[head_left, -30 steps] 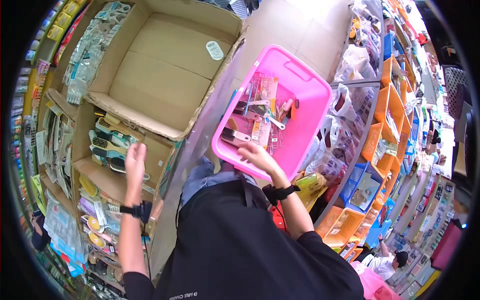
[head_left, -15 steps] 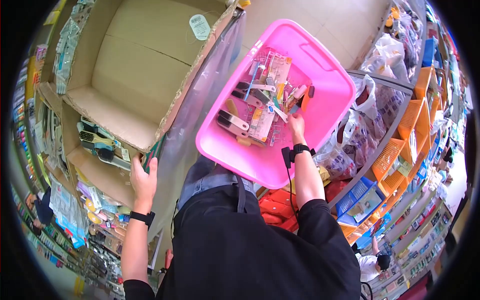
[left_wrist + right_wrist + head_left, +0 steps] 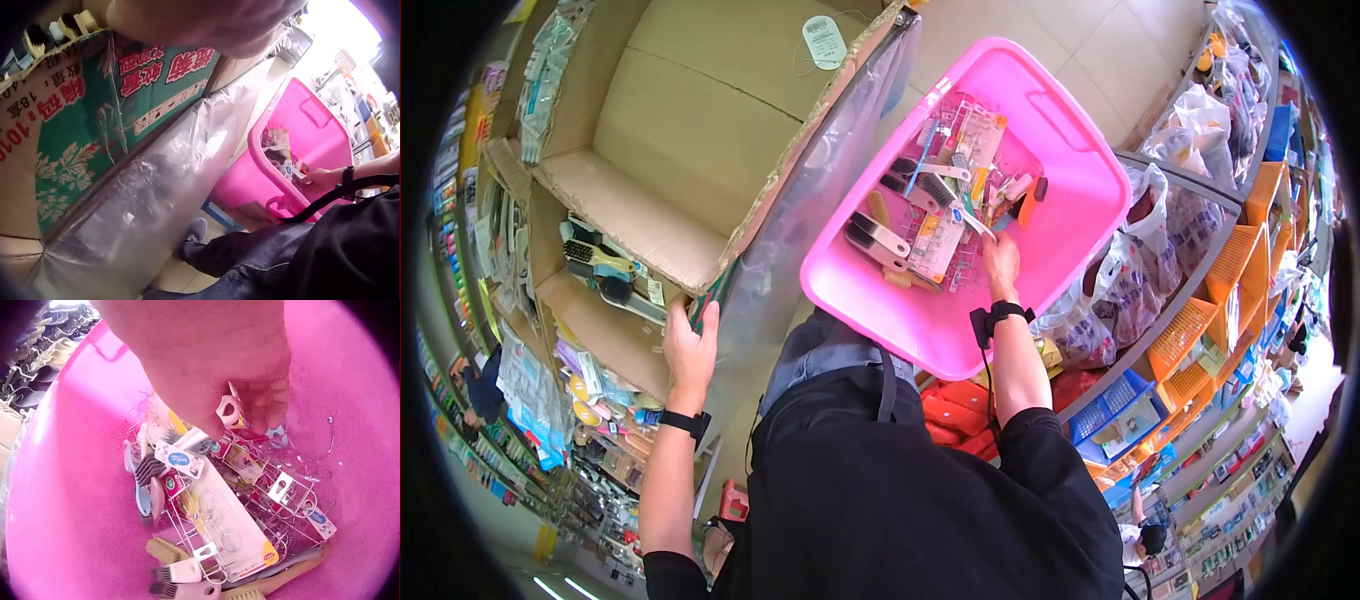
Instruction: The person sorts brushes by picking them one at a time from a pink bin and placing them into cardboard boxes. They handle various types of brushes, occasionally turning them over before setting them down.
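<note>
My right hand (image 3: 1002,268) reaches into a pink plastic tub (image 3: 1068,240) and grips the white handle of a dark-bristled brush (image 3: 975,222). A printed tag hangs on this brush in the right wrist view. Around it lie more brushes (image 3: 878,236), wire racks (image 3: 284,487) and a long pale packaged card (image 3: 240,534). At the upper edge of a cardboard box (image 3: 69,125), my left hand (image 3: 690,350) rests with its thumb raised and its fingers along the wall. The left wrist view shows that hand blurred over the printed side.
An emptied-looking carton (image 3: 700,120) holds one white tag (image 3: 824,42). Brushes (image 3: 600,262) lie in the box beside my left hand. Plastic bags (image 3: 1145,240) and orange baskets (image 3: 1185,335) line the right side. Red packages (image 3: 955,410) sit below the tub.
My right hand has moved from the tub's near rim deeper inside and taken hold of a brush handle. My left hand has come down onto the box edge. The head view has shifted.
</note>
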